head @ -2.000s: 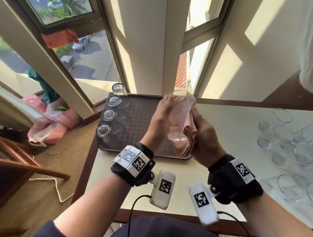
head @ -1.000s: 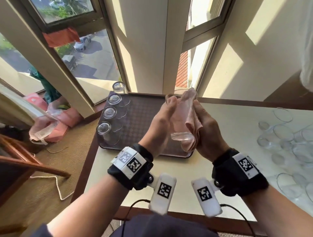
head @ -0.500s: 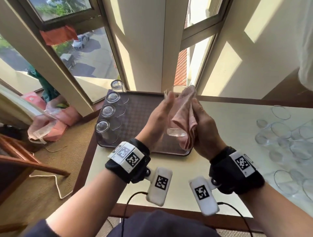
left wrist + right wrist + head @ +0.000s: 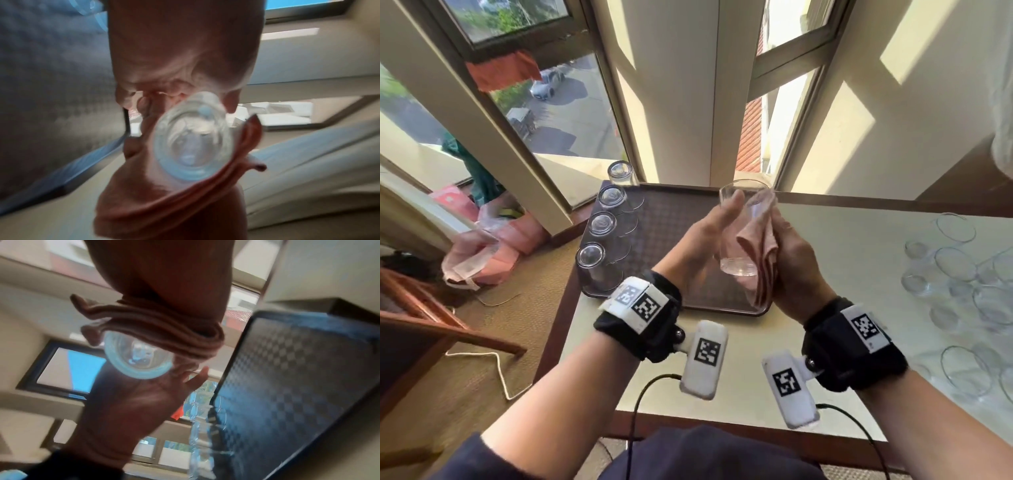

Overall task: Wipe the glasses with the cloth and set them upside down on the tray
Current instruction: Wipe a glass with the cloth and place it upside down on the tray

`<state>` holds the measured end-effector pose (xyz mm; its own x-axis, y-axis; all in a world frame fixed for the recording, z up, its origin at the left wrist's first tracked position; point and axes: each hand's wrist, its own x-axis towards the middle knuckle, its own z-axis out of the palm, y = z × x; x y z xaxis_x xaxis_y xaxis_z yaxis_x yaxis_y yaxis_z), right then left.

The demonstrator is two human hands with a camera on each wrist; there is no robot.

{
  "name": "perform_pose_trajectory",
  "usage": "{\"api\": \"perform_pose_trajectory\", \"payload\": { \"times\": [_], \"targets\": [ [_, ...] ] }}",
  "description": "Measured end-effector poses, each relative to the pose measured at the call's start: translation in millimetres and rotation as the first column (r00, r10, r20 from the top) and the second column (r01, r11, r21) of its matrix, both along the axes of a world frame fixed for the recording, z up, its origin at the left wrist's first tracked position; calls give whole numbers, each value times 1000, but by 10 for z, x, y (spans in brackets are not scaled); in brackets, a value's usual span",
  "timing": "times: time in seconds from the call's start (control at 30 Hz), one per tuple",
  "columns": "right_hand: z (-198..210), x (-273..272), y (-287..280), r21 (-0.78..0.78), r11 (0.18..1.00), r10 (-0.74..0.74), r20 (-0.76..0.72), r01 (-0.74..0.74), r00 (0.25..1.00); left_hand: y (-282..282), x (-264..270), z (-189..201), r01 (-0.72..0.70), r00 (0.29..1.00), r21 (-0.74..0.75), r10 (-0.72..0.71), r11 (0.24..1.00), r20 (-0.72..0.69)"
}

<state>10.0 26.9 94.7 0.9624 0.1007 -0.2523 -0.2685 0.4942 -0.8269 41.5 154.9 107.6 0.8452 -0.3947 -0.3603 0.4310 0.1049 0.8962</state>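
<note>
A clear glass [image 4: 738, 219] is held upright over the dark tray [image 4: 674, 219], mouth up. My left hand [image 4: 705, 240] grips its left side, thumb lying up the wall near the rim. My right hand [image 4: 794, 263] holds the folded pink cloth [image 4: 760, 250] against the glass's right side. In the left wrist view the glass base [image 4: 193, 146] shows with the cloth [image 4: 164, 203] wrapped below it. The right wrist view shows the glass [image 4: 139, 360], the cloth [image 4: 164, 331] and my left hand [image 4: 133, 402]. Several upside-down glasses [image 4: 602, 224] stand along the tray's left edge.
Several upright glasses [image 4: 962, 274] crowd the right part of the pale table [image 4: 859, 246]. Windows and a wall column rise right behind the tray. The table's left edge drops to carpet with pink bags [image 4: 493, 246] and a wooden chair [image 4: 431, 325].
The cloth has slid down from the glass's mouth to its right side and base, leaving the rim bare. Both hands stay together above the tray.
</note>
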Motion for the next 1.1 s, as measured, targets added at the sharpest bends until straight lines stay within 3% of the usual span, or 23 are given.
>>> {"api": "perform_pose_trajectory", "payload": {
  "times": [0.1,0.17,0.27,0.4,0.47,0.57,0.67,0.87,0.97,1.1],
  "targets": [
    [-43,83,61,-280,956,-40,165,86,985,-27,53,39,-148,980,175,121,973,157],
    [-72,109,121,-393,909,-34,256,136,966,-114,29,44,-215,968,172,187,961,165],
    [-67,122,146,-319,931,-74,304,175,950,-198,3,1,-217,969,131,197,967,150],
    [-3,114,-33,-165,982,-50,238,91,970,-96,22,42,-59,998,-125,62,990,18],
    [30,116,-99,-218,969,-61,251,117,966,-60,40,52,-37,997,-70,42,997,60],
    [-10,144,-109,-465,862,-44,332,204,942,-157,49,-16,-235,962,64,223,970,155],
    [-92,153,-99,-589,770,-12,369,244,929,-273,-69,-69,-257,950,13,250,966,190],
    [-104,-22,-63,-273,957,-50,182,100,982,-240,-163,-145,-145,987,-107,151,984,48],
    [-64,-117,-67,-165,984,-53,53,61,997,-180,-145,-110,-104,994,-125,100,987,-38],
    [43,-125,-123,-22,1000,1,-42,-2,999,-60,-75,-39,-51,993,-330,12,942,-119]
  ]
}}
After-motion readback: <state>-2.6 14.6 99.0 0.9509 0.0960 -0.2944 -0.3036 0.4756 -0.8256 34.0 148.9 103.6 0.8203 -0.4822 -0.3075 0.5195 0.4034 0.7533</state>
